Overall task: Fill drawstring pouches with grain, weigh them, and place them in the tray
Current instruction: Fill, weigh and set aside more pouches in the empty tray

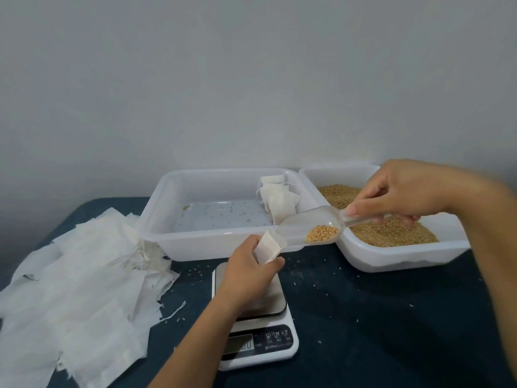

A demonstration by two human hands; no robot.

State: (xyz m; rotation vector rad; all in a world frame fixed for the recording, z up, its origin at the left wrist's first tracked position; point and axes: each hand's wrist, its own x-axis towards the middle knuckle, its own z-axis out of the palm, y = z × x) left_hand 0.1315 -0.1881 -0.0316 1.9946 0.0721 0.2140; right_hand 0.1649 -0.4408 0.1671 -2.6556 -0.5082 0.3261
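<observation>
My left hand (251,264) pinches the pouch (268,247) mouth-up over the scale (258,317), ready for grain. My right hand (402,191) grips the scoop (310,225), tipped toward it. 3 pouches (277,198) in the tray (173,231) near the desk's back edge.

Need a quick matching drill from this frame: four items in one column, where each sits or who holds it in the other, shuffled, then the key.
Items:
1. clear scoop
2. empty pouch
3. filled pouches
4. kitchen scale

Places:
A. gripped by the left hand, mouth up at the scoop's lip
B. on the dark cloth under the left forearm
C. held by the right hand, a little grain in its bowl
D. stacked in the right end of the left tray

Pairs: 1-C, 2-A, 3-D, 4-B
</observation>
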